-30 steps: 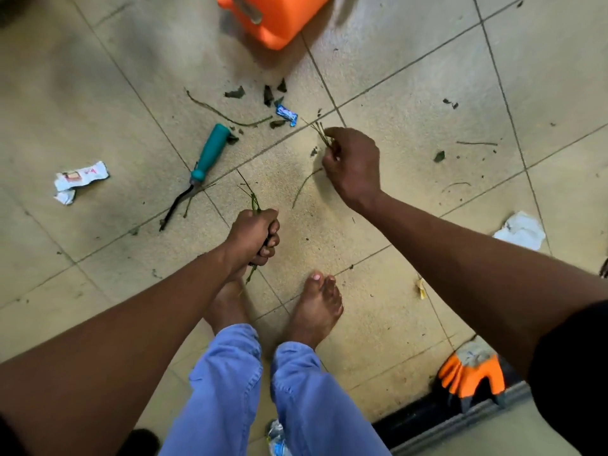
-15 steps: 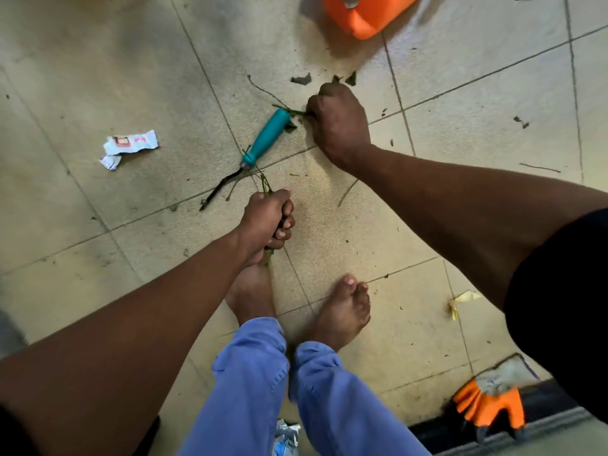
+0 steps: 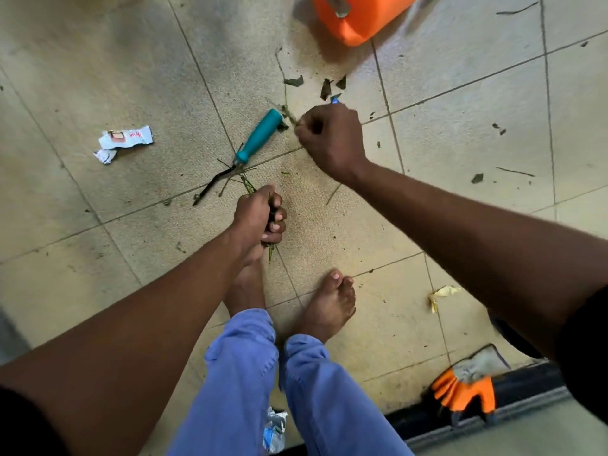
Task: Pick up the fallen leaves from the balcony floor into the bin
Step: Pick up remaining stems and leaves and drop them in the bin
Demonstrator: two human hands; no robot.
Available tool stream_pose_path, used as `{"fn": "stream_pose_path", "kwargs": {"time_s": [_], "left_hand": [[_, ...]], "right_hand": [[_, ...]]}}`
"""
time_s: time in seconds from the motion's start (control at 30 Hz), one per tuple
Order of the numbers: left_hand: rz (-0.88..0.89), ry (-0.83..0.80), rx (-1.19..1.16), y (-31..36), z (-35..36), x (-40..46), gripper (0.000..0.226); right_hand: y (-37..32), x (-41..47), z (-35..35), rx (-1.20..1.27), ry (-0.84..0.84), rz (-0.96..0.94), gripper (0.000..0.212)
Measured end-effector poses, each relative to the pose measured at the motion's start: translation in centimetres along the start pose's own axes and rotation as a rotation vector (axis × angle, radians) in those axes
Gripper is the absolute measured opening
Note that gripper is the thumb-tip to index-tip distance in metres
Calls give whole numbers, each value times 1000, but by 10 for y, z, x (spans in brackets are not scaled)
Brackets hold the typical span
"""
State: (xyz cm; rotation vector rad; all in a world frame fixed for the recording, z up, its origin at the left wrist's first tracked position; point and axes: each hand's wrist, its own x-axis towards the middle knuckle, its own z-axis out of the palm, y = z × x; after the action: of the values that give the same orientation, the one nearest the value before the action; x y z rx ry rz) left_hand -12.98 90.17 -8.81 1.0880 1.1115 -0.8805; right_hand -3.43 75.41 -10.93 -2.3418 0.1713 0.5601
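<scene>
My left hand [image 3: 260,218] grips a small bunch of green stems [image 3: 247,185] that sticks out above and below the fist, just over my left foot. My right hand [image 3: 329,136] is down at the tiled floor beside the teal tool handle, pinching a thin green stem [image 3: 289,114]. Dark leaf scraps [image 3: 325,88] lie just beyond that hand. The orange bin [image 3: 358,18] stands at the top edge, only its lower part in view. More leaf bits [image 3: 477,178] and thin stalks are scattered over the tiles to the right.
A teal-handled tool [image 3: 260,134] with a dark blade lies left of my right hand. Torn wrappers [image 3: 125,139] lie at the left, a yellow scrap [image 3: 441,292] at the right. An orange and grey glove [image 3: 467,386] rests by the dark door track at bottom right.
My right hand moved left from the stalks near the blue wrapper to the tool's handle end and pinched a stem there. My left hand kept its bunch.
</scene>
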Motion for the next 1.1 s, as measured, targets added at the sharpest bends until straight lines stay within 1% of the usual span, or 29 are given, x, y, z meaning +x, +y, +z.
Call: {"fn": "stream_pose_path", "kwargs": {"time_s": [0.1,0.2,0.27,0.37,0.47,0.5,0.53,0.57,0.63,0.7,0.73,0.77,0.8,0.87,0.93,0.97,1.03,1.1], "left_hand": [[48,39,-30,13,13,-12,36],[137,60,35,22,26,-24,40],[196,33,124,26,36,-36,50],[242,7,257,27,41,-53,65],[254,6,292,28,35,-64,78],[268,5,302,29,33,-66,79],[285,6,309,29,31,-68,74],[308,10,314,28,29,-69,65],[348,50,326,28,25,-67,47],[350,113,326,29,18,-61,45],[338,135,314,29,13,-57,45],[325,153,304,30,10,-53,45],[313,167,303,30,7,-48,45],[297,195,321,28,-2,-38,46],[290,209,351,24,-10,-28,46],[286,210,366,23,-13,-24,45],[278,208,370,17,-20,-16,45],[279,216,371,10,-27,-9,45]], "right_hand": [[-16,-53,-17,296,-64,153,11],[-33,-99,-29,506,-52,329,12],[-44,-121,-32,604,-47,446,14],[-54,-135,-31,661,-9,573,15],[-62,-136,-32,666,-22,613,16],[-64,-134,-33,675,-31,628,17],[-65,-133,-33,671,-45,640,16],[-67,-132,-34,651,-68,638,15],[-68,-127,-37,606,-149,577,11],[-65,-120,-38,639,-258,510,10],[-61,-116,-38,645,-284,477,12],[-56,-109,-38,614,-259,439,15],[-50,-100,-38,529,-184,388,14],[-34,-73,-34,294,18,319,13],[-17,-39,-31,101,173,280,25],[-8,-23,-30,19,216,246,29],[8,7,-25,-147,217,158,35],[20,30,-22,-276,154,72,38]]}}
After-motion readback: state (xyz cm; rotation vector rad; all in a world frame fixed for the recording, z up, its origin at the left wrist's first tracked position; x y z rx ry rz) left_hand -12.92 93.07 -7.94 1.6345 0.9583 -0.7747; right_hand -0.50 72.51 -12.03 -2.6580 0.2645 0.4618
